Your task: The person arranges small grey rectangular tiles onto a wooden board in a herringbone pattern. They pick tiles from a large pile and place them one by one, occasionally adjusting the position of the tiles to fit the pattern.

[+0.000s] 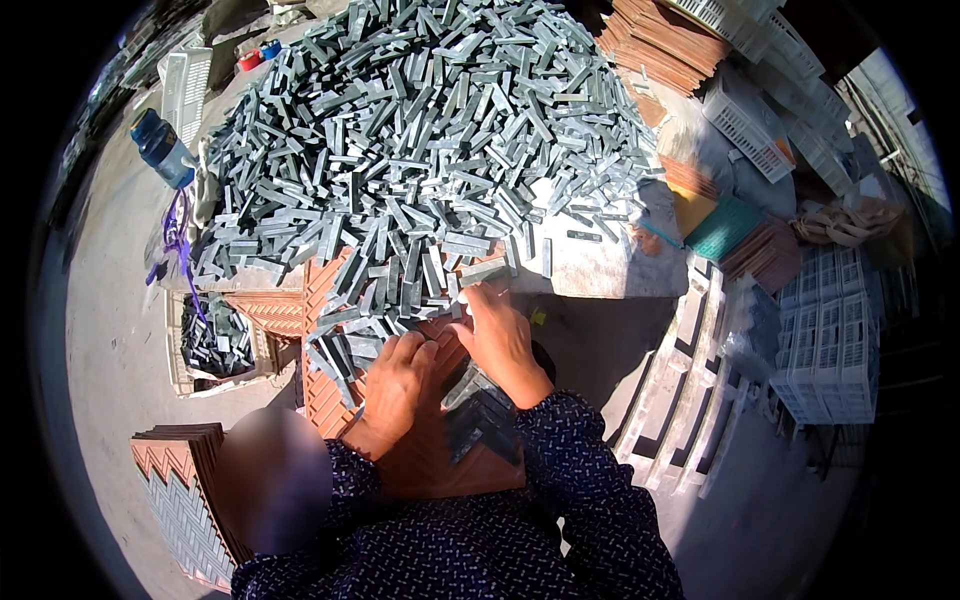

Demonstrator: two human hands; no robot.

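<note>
My right hand point(500, 345) reaches forward, thumb and fingers pinched on a grey-green stone strip point(484, 270) at the near edge of the pile. Close beside it, my left hand point(393, 388) has its fingers curled down; whatever lies under the fingertips is hidden. Both hands are over a reddish-brown grooved tray point(430, 480). Dark strips point(485, 420) lie in a herringbone pattern in the tray, partly shaded by my right forearm. Loose strips point(345, 355) rest just left of my left hand, on another grooved tray point(318, 385).
A large heap of strips point(420, 130) covers the table point(620, 275). At left are a crate of strips point(190, 385), a blue-capped bottle point(163, 150) and stacked filled trays point(185, 510). A wooden pallet point(670, 380) and white crates point(825, 340) stand at right.
</note>
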